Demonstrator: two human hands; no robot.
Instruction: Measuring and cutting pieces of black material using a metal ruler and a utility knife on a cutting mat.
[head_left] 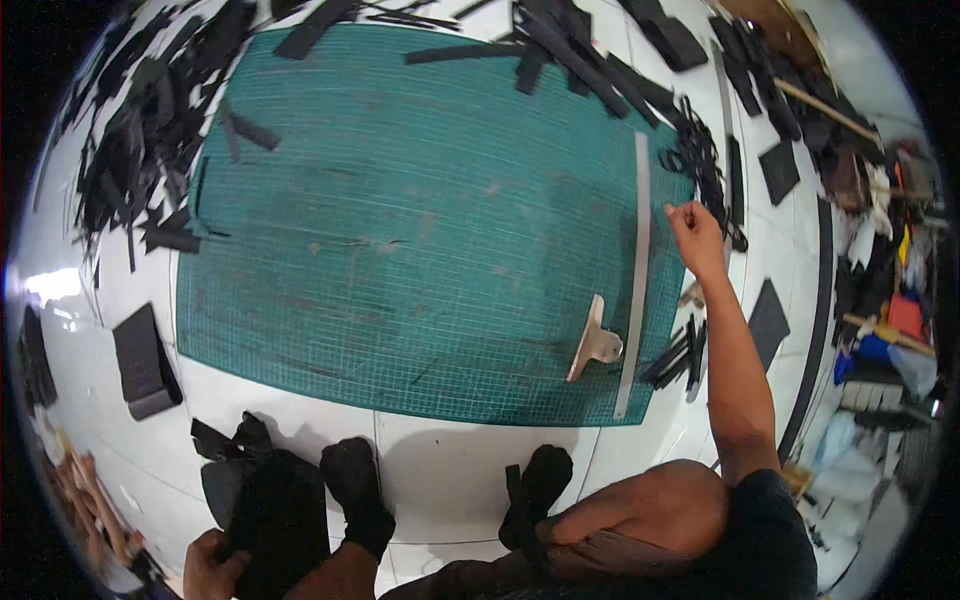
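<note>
My right hand is raised at the right edge of a green cutting mat, its fingers curled together. Whatever is between them, if anything, is too small to make out. Beside that hand a long steel ruler lies on the mat. Left of the ruler rests a metal tool with a wide straight edge and a short rounded grip. Down at the lower left, my left hand is closed on the edge of a black fabric piece with straps, next to my leg. Some of its fingers are hidden.
Piles of black strips cover the floor at the far left, and more strips overlap the mat's far edge. Tangled black cords lie near my right hand. A folded black piece sits left of the mat. Clutter lines the right side.
</note>
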